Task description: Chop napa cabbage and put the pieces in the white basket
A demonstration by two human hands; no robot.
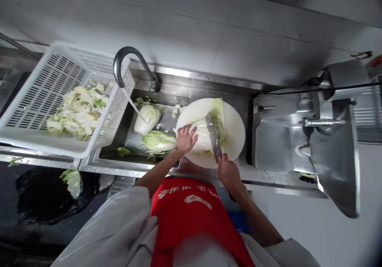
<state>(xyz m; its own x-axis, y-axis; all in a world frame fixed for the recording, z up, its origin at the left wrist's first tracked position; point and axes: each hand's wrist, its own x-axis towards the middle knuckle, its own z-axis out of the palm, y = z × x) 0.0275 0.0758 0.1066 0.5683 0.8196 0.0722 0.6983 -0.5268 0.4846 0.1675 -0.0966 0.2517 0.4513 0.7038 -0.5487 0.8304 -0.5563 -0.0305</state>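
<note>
A napa cabbage (220, 119) lies on a round white cutting board (237, 125) set over the sink edge. My right hand (229, 173) is closed round the handle of a cleaver (212, 133), whose blade stands across the cabbage with small white bits stuck to it. On the cabbage's pale left end rests my left hand (185, 139), its fingers spread and bent, pressing down on it. Left of the board, a white cabbage piece (147, 119) and a greener cabbage piece (159, 141) lie in the sink.
Water runs from a curved faucet (131, 49) into the sink (134, 139). A white perforated basket (30, 104) at the left holds cut cabbage (79, 112). Below it is a black bag (38, 195) with a leaf. A metal slicing machine (334, 151) stands at the right.
</note>
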